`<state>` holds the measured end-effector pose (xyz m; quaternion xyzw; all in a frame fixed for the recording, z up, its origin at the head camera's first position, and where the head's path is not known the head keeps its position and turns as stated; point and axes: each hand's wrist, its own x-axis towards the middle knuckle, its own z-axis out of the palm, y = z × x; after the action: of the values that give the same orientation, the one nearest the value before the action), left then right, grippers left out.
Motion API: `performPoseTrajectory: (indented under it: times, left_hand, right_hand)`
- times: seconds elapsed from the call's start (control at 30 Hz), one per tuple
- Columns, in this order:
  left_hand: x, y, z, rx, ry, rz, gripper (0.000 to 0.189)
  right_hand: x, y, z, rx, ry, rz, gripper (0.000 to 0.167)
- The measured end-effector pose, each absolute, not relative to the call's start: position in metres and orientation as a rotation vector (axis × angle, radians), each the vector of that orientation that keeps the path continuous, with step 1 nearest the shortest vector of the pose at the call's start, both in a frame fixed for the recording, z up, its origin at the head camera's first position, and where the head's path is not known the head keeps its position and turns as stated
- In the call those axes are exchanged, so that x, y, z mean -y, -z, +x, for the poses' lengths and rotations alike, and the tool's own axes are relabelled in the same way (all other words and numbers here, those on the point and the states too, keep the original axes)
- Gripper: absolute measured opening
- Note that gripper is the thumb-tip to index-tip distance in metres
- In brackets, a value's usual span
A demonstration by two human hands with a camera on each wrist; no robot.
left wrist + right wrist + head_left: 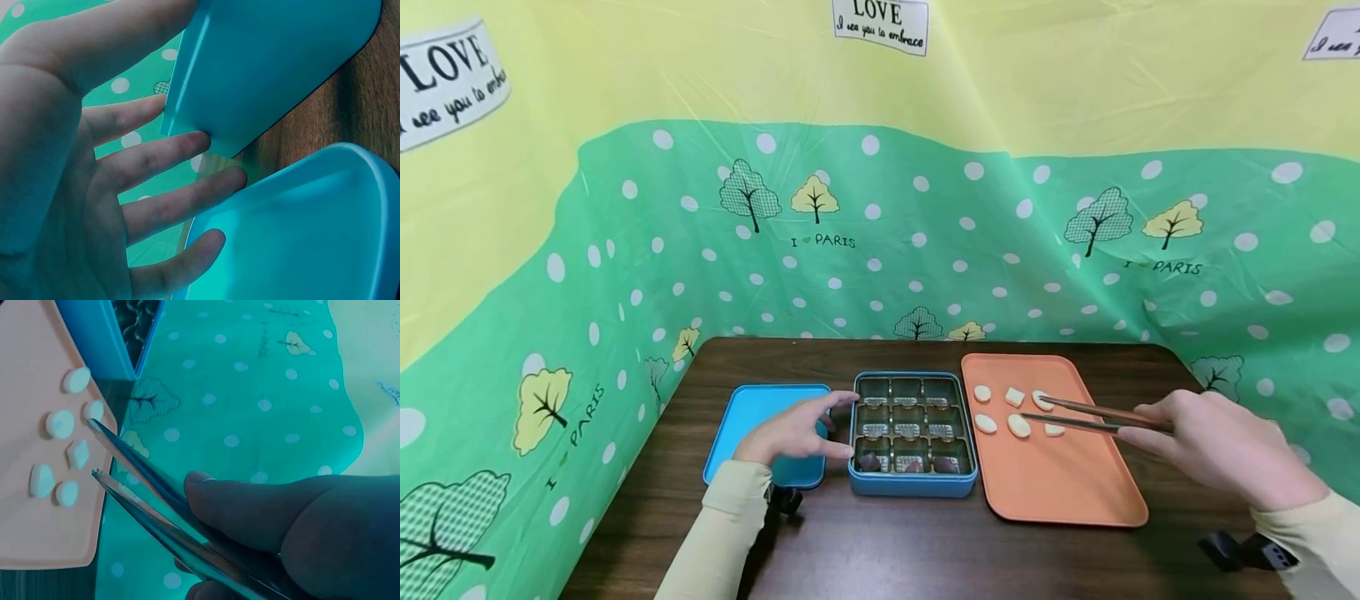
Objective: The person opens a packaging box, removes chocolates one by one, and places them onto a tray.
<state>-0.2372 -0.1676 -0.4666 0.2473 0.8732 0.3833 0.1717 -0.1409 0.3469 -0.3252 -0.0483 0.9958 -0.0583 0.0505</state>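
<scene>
My left hand [793,429] rests its thumb and fingertips against the left side of a blue tin box [912,484], fingers spread and fairly straight. A dark plastic insert [907,414] divides the box into several compartments; its front row holds dark pieces [870,462], one in each compartment. In my right hand [1221,442] I grip metal tongs [150,478] between thumb and fingers. Their tips are apart over the white pieces on an orange tray [1067,492]. In the right wrist view, one tip overlaps a white round piece [94,410], and nothing is pinched between them.
A blue lid [767,408] lies left of the box, partly under my left hand. The tray stands close along the box's right side, with several white pieces [986,424] in its far half. Behind the dark wooden table [820,542] hangs a patterned cloth [880,208].
</scene>
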Motion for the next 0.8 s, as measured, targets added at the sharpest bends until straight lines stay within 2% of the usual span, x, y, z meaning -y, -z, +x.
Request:
performPoseTrajectory:
  times: [0.8]
  left_hand:
    - [0.168,0.466,-0.238,-2.484,-1.062,0.734,0.088]
  right_hand:
    - [-0.274,0.309,-0.138,-3.068,0.316,-0.415,0.059]
